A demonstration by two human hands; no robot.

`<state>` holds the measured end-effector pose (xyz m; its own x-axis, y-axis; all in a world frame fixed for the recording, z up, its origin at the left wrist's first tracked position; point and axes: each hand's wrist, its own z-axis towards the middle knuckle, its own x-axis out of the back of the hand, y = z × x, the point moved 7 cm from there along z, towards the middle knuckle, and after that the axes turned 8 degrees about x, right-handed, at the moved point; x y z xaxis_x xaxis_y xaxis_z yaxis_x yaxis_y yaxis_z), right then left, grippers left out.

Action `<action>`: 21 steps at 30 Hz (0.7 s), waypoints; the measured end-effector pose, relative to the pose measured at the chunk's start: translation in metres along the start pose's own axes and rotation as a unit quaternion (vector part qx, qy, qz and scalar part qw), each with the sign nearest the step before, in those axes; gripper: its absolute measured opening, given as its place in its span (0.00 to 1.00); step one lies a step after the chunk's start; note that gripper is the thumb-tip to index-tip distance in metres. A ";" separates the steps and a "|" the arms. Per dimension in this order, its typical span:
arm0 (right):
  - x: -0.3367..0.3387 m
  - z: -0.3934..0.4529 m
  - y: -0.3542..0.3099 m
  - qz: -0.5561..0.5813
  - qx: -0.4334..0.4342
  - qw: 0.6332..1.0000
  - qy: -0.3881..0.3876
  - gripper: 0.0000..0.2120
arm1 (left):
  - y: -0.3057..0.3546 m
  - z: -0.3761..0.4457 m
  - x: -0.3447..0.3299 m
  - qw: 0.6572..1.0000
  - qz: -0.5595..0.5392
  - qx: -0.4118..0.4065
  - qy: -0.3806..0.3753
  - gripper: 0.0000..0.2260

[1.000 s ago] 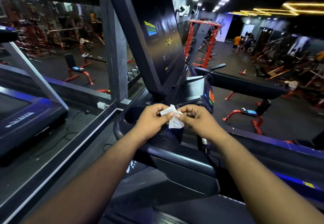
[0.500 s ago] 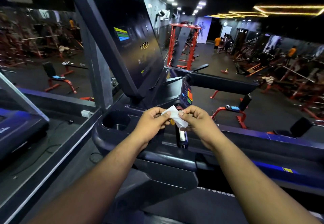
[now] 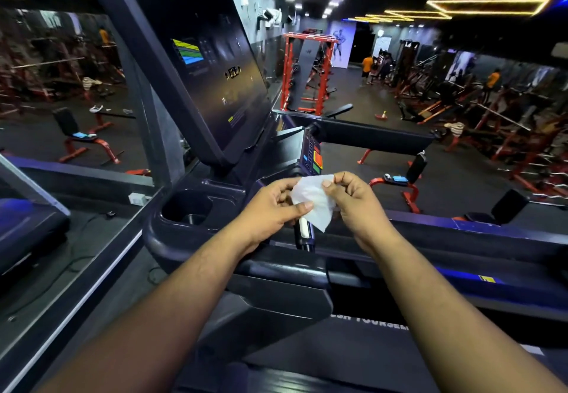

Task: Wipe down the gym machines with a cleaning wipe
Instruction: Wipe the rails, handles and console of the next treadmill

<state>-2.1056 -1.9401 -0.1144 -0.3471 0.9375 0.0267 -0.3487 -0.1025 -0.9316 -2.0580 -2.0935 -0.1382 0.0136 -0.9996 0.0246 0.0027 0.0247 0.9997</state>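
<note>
White and thin, the cleaning wipe (image 3: pixel 313 200) hangs between your two hands at the centre of the frame, a little above the treadmill console (image 3: pixel 215 208). Your left hand (image 3: pixel 270 208) pinches its left edge with thumb and curled fingers, and your right hand (image 3: pixel 353 205) pinches its upper right corner in the same way. The wipe looks partly spread, with its lower corner hanging free, and it touches no part of the machine.

I judge that you are only preparing the wipe, so the wiping itself is not begun as far as can be seen; no wet or cleaned mark can be told on the dark surfaces. Just behind your hands is the coloured button panel (image 3: pixel 315 159), with the cup holder (image 3: pixel 187 208) at centre left. Above them, in the upper left, stands the big display screen (image 3: pixel 209 63). All these are left to wipe, and further back also the red rack (image 3: pixel 307 72) and the benches on the gym floor.
</note>
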 end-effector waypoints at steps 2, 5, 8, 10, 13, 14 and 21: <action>0.002 0.001 0.000 0.007 -0.003 1.000 0.010 0.06 | 0.000 0.000 0.005 0.999 0.023 0.003 0.033 0.12; 0.002 0.003 0.003 0.012 -0.025 0.999 0.037 0.07 | -0.003 0.002 0.016 0.996 0.041 0.002 0.075 0.07; -0.007 0.004 0.009 0.030 -0.048 0.998 0.015 0.05 | -0.003 0.006 0.022 0.988 0.111 -0.019 0.102 0.06; -0.018 0.004 0.015 0.020 -0.072 0.996 -0.047 0.10 | -0.003 0.011 0.024 0.978 0.174 -0.033 0.113 0.09; -0.019 0.012 0.031 -0.067 -0.096 0.990 -0.081 0.10 | -0.010 0.020 0.029 0.964 0.234 -0.017 0.124 0.10; -0.013 0.016 0.038 -0.088 -0.105 0.989 -0.064 0.08 | -0.013 0.022 0.031 0.959 0.251 -0.005 0.129 0.09; -0.001 0.040 0.081 -0.348 -0.137 0.919 -0.124 0.09 | -0.029 0.020 0.026 0.843 0.520 0.022 0.133 0.22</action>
<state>-2.1686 -1.9629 -0.1757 -0.3232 0.6354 0.7013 -0.3409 0.6131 -0.7127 -2.0778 -2.1202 -0.1668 0.2100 -0.3981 0.8930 -0.1856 0.8805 0.4362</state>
